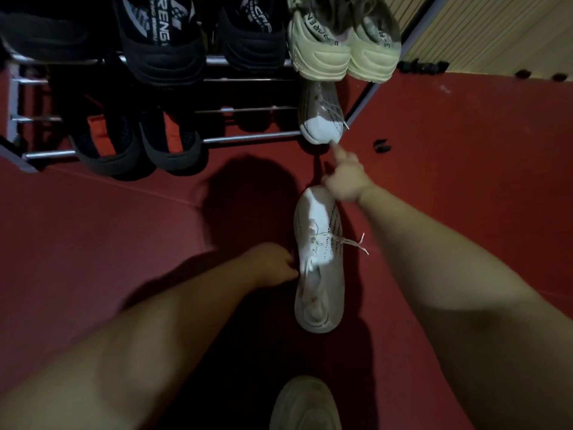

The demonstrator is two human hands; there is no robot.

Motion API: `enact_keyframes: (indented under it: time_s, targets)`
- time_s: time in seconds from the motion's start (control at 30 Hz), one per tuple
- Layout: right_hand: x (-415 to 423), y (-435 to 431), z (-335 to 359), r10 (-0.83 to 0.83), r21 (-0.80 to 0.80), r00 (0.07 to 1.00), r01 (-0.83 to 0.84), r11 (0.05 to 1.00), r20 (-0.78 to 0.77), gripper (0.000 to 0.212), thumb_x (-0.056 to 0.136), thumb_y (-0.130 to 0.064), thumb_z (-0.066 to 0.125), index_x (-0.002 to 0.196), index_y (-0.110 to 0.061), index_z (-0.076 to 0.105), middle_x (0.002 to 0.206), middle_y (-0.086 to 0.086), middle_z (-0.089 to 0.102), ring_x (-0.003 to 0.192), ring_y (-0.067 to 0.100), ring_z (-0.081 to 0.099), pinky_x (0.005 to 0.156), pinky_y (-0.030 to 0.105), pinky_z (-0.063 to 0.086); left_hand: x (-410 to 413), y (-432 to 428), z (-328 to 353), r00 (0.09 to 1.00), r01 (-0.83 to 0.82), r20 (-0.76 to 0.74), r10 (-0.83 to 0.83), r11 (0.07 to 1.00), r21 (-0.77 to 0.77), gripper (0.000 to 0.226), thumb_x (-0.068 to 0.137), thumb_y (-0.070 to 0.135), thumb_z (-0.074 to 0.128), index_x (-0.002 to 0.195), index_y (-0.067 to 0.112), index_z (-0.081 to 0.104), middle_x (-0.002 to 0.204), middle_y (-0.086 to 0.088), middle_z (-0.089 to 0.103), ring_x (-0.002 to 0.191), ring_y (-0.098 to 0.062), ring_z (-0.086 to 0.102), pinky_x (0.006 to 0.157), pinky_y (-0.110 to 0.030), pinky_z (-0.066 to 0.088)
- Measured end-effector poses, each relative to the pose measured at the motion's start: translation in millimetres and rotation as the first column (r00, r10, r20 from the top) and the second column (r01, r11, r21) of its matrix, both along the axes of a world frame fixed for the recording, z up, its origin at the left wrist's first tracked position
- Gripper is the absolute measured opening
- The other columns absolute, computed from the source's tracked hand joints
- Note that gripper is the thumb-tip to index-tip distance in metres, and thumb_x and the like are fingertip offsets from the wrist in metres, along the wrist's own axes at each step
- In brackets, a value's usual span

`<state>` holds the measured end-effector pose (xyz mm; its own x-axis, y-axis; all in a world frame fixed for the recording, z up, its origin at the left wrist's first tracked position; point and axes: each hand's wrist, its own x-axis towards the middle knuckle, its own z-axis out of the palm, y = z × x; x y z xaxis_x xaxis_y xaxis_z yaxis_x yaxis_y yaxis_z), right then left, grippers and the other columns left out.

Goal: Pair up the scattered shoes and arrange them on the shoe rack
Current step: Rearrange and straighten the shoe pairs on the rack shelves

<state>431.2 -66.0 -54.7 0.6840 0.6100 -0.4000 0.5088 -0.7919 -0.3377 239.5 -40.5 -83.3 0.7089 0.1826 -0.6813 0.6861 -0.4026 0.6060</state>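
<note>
A white sneaker with dark stripes and loose laces [321, 283] lies on the red floor, toe pointing at the rack. My left hand [273, 263] is at its left side, fingers closed on the rim of the shoe's opening. A matching white sneaker [321, 119] sits at the right end of the metal shoe rack's [248, 137] lower shelf, toe towards me. My right hand [345, 178] is curled, its index finger stretched out and touching that toe.
A pair of pale green shoes [319, 54] fills the upper shelf's right end, with black shoes [161, 41] beside it. Two more black shoes [173, 144] stand at the lower left. Another pale shoe [305, 405] shows at the bottom edge. A wall [496, 32] rises to the right.
</note>
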Motion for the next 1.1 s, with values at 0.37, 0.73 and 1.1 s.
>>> enact_keyframes:
  time_s: [0.37,0.73,1.1]
  targets:
    - [44.4,76.7,-18.3,-0.342,0.068,0.935,0.349,0.935,-0.091,0.106,0.077,-0.058,0.066,0.151,-0.015,0.003,0.153,0.02,0.014,0.14,0.035,0.022,0.114,0.038,0.026,38.7,96.8,16.1,0.978,-0.17,0.182,0.105,0.906,0.388,0.076,0.088,0.043,0.057,0.15,0.022,0.018,0.155,-0.015,0.016,0.142,-0.029,0.02,0.115,-0.033,0.021]
    - [17.7,56.6,-30.3,-0.439,0.155,0.898,0.438,0.886,-0.027,0.105,0.074,-0.066,0.061,0.15,-0.017,0.008,0.142,0.018,0.033,0.128,0.037,0.04,0.106,0.042,0.034,6.1,77.7,2.9,0.978,-0.192,0.133,0.161,0.943,0.273,0.06,0.091,0.024,0.058,0.144,0.013,0.033,0.147,-0.016,0.033,0.138,-0.023,0.027,0.105,-0.019,0.022]
    - [22.3,86.5,-34.9,-0.418,0.077,0.908,0.416,0.906,0.014,0.115,0.066,-0.06,0.075,0.15,-0.029,0.003,0.146,0.018,0.026,0.127,0.031,0.039,0.106,0.041,0.033,5.9,84.8,14.4,0.991,-0.107,0.113,0.077,0.951,0.291,0.055,0.091,0.025,0.058,0.141,0.014,0.04,0.145,-0.014,0.034,0.134,-0.022,0.034,0.105,-0.018,0.023]
